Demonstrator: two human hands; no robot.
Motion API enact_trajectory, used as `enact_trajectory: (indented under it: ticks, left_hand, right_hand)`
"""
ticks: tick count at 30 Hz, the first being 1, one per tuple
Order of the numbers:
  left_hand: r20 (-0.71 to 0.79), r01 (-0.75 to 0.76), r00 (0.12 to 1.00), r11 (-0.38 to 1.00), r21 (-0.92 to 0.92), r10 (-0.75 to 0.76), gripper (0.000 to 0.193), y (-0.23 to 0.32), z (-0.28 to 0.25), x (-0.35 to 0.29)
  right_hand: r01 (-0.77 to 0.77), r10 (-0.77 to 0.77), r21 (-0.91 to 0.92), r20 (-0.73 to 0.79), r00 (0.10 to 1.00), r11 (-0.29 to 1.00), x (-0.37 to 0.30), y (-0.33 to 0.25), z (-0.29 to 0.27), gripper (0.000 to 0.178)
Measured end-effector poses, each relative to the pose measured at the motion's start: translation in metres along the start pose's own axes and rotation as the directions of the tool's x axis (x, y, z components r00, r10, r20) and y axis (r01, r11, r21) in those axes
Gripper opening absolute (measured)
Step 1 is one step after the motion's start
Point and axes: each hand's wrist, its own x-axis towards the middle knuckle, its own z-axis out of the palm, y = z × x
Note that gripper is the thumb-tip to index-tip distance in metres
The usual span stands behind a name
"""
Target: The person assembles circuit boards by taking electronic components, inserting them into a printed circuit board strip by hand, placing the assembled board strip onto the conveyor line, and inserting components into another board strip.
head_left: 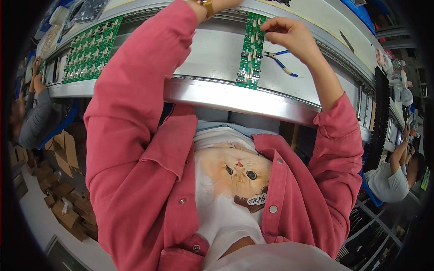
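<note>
One right hand (pixel 296 39), fingers (pixel 276 23) curled, grip unclear, is tending a green board (pixel 250 52) at one o'clock, light touch advisable; left hand (pixel 222 4), fingers hidden.

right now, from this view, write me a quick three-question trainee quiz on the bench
1. What colour mostly covers the handles of the pliers beside the narrow green circuit board: a) red, b) blue, c) orange?
2. True or false: the pliers lie nearest the left hand.
3. Fill in: the wider green circuit board lies to the ____ of the narrow one.

Key: 1 b; 2 false, the right hand is nearer; 3 left.
</note>
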Motion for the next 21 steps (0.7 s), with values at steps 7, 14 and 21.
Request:
enact_trajectory:
  ticks: [7, 14, 21]
  left_hand:
    - [0.001, 0.146, 0.989, 0.989, -0.022, -0.146, 0.016, -0.011, 0.03, 0.033]
    - [-0.018, 0.067, 0.998, 0.998, -0.003, -0.067, 0.015, -0.012, 0.032, 0.033]
    - [-0.11, 0.048, 0.992, 0.988, -0.148, -0.065, 0.012, 0.006, 0.003, 0.019]
  right_hand:
    - [-0.025, 0.032, -0.106, 0.061, 0.998, 0.994, -0.017, -0.006, 0.007, 0.022]
    - [0.097, -0.094, -0.196, 0.026, 0.995, 0.976, -0.021, -0.001, 0.013, 0.015]
    - [0.168, -0.158, -0.254, 0.062, 0.986, 0.952, -0.023, -0.007, 0.014, 0.011]
